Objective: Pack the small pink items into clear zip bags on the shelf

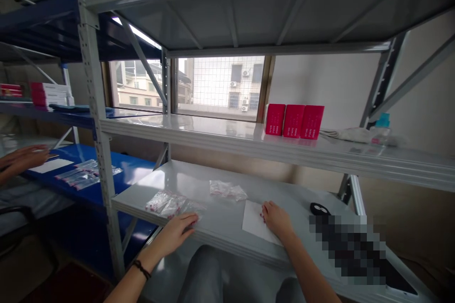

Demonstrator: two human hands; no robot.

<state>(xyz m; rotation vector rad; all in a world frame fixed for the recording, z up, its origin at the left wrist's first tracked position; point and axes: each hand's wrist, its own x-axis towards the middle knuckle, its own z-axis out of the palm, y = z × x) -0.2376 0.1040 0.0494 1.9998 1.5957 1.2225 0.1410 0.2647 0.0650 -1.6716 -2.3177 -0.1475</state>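
Observation:
My left hand (180, 226) lies with its fingers stretched out over the near end of a clear plastic bag (194, 208) at the shelf's front edge. Small red pieces show by its fingertips. Beside it are more clear bags (161, 202) with small red pieces in them. My right hand (276, 218) rests on a sheet of white paper (253, 220), fingers curled in around small red pieces (263, 215), too small to name and partly hidden. Behind, between the hands, lies a small pile of clear plastic bags (227, 190).
Three red boxes (293, 121) and a blue-capped bottle (382, 130) stand on the upper shelf (213, 137). A black object (320, 209) and a blurred-out item (350, 246) lie right. At left, another person's hands (26, 156) work near bags (87, 173) on a blue shelf. A grey post (95, 118) divides the shelves.

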